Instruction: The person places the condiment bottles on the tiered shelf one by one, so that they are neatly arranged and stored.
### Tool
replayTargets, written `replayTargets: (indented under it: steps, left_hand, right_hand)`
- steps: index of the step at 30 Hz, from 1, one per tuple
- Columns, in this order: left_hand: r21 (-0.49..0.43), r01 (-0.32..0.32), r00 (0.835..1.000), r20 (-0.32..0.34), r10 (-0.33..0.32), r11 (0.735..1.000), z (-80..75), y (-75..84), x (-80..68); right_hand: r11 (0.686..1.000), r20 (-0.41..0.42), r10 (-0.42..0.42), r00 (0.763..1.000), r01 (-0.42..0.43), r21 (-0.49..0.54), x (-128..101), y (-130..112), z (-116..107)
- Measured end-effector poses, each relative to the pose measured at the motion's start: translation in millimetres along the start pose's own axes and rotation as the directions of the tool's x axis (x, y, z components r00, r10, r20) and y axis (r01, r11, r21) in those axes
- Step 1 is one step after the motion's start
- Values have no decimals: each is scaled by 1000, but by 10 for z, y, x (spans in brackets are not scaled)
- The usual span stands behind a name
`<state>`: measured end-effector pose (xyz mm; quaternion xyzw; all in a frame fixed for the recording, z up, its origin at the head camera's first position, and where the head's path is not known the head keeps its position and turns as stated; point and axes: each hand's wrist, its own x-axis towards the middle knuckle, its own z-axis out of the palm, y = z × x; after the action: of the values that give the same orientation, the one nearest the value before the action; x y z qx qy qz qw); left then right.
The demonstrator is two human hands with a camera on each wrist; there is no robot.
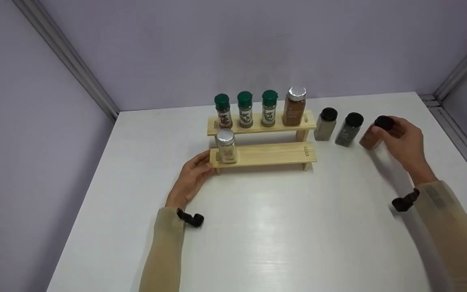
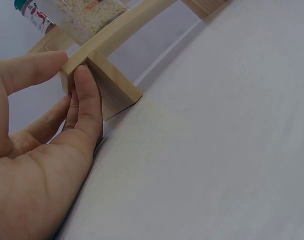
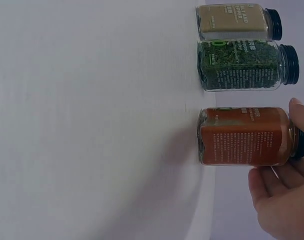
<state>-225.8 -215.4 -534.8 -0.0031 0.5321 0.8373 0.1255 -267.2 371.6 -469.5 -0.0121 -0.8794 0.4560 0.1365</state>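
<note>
**pinewood_pete:** Wood rack [image 1: 270,154], two tiers, sitting on a white surface [image 1: 258,227]. Left hand [image 1: 191,178] is at the low tier's left end, fingers [image 2: 86,100] straight and flat against the end leg, thumb up by the shelf edge. So that grip is open, just bracing. One silver-capped jar [image 1: 226,146] stands on the low tier right beside that hand.

**jarhead22:** And the right hand [image 1: 403,142]? Looks like it's got the reddish jar [image 3: 244,136] by the black cap, fingertips curled round the top. The jar's foot looks to be on the surface, rightmost of three; next to it are the green-herb jar [image 3: 242,65] and the pale one [image 3: 234,21].

**pinewood_pete:** Yeah. My worry: pinching only at the cap. If that cap is loose, the jar could swing or drop once it's lifted.

**jarhead22:** Also the herb jar is just beside it, so a sideways tilt could clip it. And the top tier's full: three green caps [image 1: 245,99] plus a tall brown jar [image 1: 295,106], easy to bump.
</note>
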Motion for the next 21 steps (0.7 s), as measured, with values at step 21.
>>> replayTargets:
  steps: [21]
  left_hand:
    - [-28,1,1000,-1,-1,1000,17,13,-17]
  right_hand:
    - [996,-58,-75,995,78,52,-23,-151,-76]
